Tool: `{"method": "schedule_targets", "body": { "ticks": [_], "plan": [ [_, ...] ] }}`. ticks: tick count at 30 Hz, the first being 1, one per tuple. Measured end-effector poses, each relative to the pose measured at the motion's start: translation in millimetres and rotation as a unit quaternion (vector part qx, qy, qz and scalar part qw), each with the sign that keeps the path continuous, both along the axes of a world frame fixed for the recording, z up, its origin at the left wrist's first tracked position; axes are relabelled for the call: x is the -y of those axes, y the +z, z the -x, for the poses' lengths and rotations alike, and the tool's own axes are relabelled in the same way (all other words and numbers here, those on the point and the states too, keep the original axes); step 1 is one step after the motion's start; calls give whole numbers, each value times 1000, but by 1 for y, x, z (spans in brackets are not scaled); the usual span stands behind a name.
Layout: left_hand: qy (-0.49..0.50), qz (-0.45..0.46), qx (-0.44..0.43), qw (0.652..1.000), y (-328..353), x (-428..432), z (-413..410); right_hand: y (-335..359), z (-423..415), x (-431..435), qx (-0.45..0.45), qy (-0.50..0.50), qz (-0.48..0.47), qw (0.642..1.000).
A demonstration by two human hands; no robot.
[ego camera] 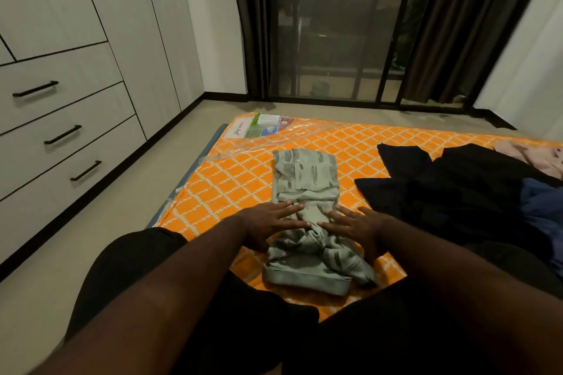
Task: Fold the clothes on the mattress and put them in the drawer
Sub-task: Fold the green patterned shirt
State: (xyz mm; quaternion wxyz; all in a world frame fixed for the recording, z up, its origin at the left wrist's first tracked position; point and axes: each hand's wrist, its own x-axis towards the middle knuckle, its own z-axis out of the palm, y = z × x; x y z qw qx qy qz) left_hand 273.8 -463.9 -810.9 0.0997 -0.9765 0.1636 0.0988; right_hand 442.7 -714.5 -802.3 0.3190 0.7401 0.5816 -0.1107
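A pale green patterned garment (306,179) lies partly folded in a long strip on the orange patterned mattress (237,179). My left hand (271,224) and my right hand (358,230) rest flat on its middle, fingers straight and spread, pressing the cloth down. The near end of the garment is bunched and twisted between my knees. A pile of unfolded clothes sits to the right: a black garment (451,192), a blue one (545,210) and a pink one (530,155). The closed drawers (67,134) with black handles stand in the white wardrobe at the left.
A strip of beige floor (100,222) runs between the mattress and the wardrobe. Loose clear plastic wrap with a printed label (259,128) covers the mattress's far corner. Dark curtains and a glass sliding door (335,39) fill the far wall.
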Motion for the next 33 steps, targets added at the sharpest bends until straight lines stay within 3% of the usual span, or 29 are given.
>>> {"method": "schedule_targets", "body": {
  "ticks": [7,9,12,15,18,21,23,27,33],
  "plan": [
    [24,42,-73,996,-4,6,3,-4,11,3,-50,29,-45,997],
    [73,105,-96,987,1,11,5,-2,13,2,-85,7,-55,995],
    [196,247,-79,946,10,14,7,7,20,-1,-184,-74,-124,972],
    [277,353,-27,893,11,9,5,9,22,-6,-293,-190,-251,903],
    [323,471,21,821,6,2,0,3,17,-12,-338,-270,-370,822],
    [335,543,80,766,5,-2,-4,6,16,-16,-402,-301,-476,722],
    [331,566,125,744,12,-1,-4,10,17,-18,-425,-300,-525,673],
    [319,600,185,710,23,3,-6,16,20,-25,-444,-303,-585,607],
    [350,612,249,664,32,0,-23,29,9,-49,-422,-331,-630,562]
  ]
}}
